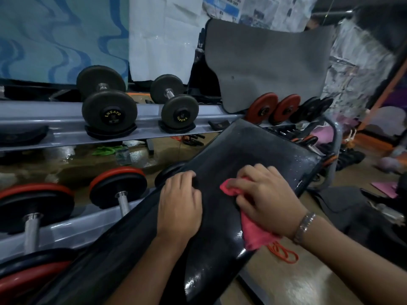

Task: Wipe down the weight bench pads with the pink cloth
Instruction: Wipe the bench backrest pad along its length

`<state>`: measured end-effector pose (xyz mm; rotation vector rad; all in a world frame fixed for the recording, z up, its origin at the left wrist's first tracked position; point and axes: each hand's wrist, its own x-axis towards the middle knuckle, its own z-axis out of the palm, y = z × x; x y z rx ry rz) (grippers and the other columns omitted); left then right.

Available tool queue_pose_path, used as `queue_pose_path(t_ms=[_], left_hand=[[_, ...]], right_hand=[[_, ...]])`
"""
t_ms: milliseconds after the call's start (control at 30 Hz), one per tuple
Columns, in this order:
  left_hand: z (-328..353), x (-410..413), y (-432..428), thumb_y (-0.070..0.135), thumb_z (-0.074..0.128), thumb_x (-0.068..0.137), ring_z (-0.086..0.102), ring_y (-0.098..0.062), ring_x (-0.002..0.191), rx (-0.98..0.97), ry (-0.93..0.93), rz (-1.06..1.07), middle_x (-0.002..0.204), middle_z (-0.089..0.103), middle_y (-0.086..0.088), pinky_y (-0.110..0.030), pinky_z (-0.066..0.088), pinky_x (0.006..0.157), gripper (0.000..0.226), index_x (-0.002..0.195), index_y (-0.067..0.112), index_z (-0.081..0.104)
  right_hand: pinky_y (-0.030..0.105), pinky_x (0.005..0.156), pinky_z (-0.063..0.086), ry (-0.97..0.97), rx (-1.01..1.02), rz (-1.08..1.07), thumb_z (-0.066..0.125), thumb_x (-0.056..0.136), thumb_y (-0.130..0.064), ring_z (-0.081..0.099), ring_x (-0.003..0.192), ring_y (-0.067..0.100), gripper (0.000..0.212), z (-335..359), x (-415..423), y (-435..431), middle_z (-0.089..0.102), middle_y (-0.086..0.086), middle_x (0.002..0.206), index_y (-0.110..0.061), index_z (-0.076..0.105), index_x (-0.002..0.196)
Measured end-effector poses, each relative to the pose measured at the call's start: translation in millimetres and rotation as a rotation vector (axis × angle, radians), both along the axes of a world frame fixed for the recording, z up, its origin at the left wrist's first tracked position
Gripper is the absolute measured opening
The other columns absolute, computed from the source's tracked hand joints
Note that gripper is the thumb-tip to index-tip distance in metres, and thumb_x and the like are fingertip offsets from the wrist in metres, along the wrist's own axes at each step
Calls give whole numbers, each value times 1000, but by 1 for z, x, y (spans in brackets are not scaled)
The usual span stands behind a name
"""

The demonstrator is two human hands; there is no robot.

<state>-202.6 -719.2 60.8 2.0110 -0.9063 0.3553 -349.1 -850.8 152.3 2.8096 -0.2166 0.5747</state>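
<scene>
Right hand (264, 194) clenched on pink cloth (253, 230), pressing it on the black bench pad (253, 148), near the pad's right edge. Left hand (179, 205) empty, palm flat on the pad, fingers curled over its left edge. Dumbbells (109, 100) on rack (66, 133) beside.

Glossy black pad (253, 155), soft cloth (253, 234)

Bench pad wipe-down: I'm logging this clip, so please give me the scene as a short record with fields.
surface: black bench pad, glossy, speckled toward its far end
cloth: pink cloth, bunched, pressed on the pad
right hand: gripping the cloth, wristwatch on wrist
left hand: flat on the pad's left edge, no cloth
background: dumbbells on grey rack
</scene>
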Motion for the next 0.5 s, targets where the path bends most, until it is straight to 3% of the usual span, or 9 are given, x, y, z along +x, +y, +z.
queue_pose_path(t_ms=[133,200,300,367,500], left_hand=[[5,2,0,14,49,92,56,-28,107,87,-65,22,115,62,-6,-46,49,93,37,129,16,54],[8,2,-2,16,46,90,55,-28,101,156,-125,25,110,60,-5,-45,49,88,32,121,17,55],[17,7,-4,14,52,85,54,-26,91,227,-149,48,102,60,-4,-43,48,81,23,107,18,55],[26,10,-8,16,54,84,54,-26,90,246,-164,51,100,60,-3,-43,47,79,19,103,19,55],[42,-1,-28,17,54,85,53,-24,93,173,-201,-37,101,58,1,-44,47,82,18,102,21,55]], right_hand=[[41,75,42,-226,50,-205,53,83,-38,54,87,26,30,15,-10,-27,57,-4,96,-35,69,108],[41,74,42,-287,61,-172,57,88,-36,54,87,25,28,6,-16,-24,57,-2,98,-31,69,113],[40,71,41,-225,33,-23,60,92,-37,54,84,23,25,-3,-32,-19,57,-2,98,-28,68,114],[40,71,41,-247,2,-60,59,91,-37,55,84,24,26,4,-41,-35,58,-1,96,-27,69,113],[45,70,45,-480,76,-203,59,94,-33,57,84,30,24,8,-46,-56,58,4,96,-20,71,110]])
